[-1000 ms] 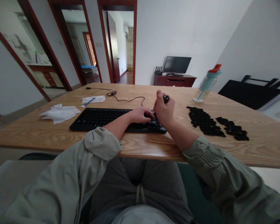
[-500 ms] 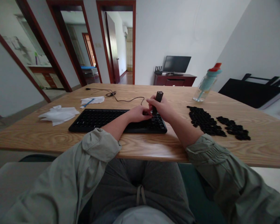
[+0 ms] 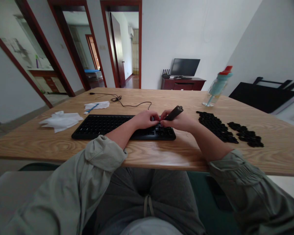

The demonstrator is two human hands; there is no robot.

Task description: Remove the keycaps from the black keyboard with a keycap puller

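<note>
White walls and reddish door frames stand behind a wooden table. On the left lie two white tissues, the farther under a blue stick, perhaps to keep it off the wood. Next sits a black keyboard, lengthwise within easy reach, a cable beyond it. Over its right end the left hand bends its fingers, seemingly steadying it; whether they pinch anything I cannot tell. The right hand grips a tilted dark handle. Farther right are a bottle and, nearer, two piles of black pieces, apparently set aside.

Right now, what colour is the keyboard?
The keyboard is black, as the head view shows.
</note>
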